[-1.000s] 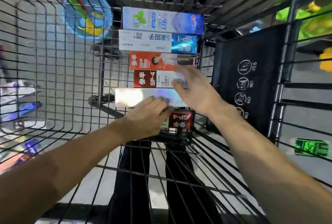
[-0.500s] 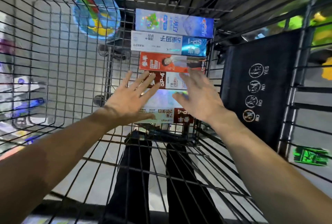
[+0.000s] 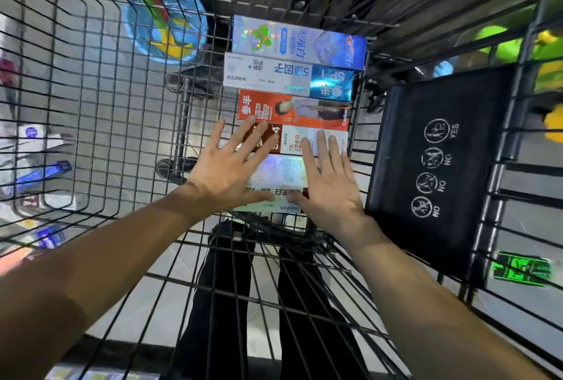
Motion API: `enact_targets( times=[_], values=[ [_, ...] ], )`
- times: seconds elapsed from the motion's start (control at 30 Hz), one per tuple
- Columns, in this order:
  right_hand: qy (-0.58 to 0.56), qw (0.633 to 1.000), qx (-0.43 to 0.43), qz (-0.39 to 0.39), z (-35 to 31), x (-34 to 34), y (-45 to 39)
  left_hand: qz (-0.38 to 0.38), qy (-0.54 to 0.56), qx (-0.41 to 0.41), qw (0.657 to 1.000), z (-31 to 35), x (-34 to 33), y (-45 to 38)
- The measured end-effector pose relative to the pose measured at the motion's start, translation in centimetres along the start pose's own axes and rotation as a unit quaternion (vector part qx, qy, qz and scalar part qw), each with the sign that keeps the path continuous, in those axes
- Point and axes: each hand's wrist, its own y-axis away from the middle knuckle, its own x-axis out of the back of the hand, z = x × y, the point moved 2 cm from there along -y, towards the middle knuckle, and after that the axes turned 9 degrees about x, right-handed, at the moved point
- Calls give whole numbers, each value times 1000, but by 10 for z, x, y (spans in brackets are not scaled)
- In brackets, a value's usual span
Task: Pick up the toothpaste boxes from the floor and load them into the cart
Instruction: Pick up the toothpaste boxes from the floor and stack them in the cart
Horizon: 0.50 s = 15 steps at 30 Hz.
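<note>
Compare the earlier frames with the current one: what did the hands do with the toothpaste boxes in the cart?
The left hand, which pressed curled fingers on the silvery box, let go and lifted, fingers now spread. The right hand, which lay on the boxes, drew back toward the person, also open. Neither has a grip on anything. The row of boxes stays put along the cart floor.

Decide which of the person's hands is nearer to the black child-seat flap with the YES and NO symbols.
Right. The right hand hovers over the boxes just beside the black flap; the left hand is farther away, on the other side of the right hand.
</note>
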Motion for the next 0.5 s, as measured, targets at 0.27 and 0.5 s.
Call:
enact_targets(
  times=[0.27,0.5],
  values=[
    [-24,999,-13,23,-1,-8,3,-10,-6,-5,1000,1,5,3],
    [-23,999,15,24,-19,37,21,-8,27,-7,1000,-18,62,33]
  ],
)
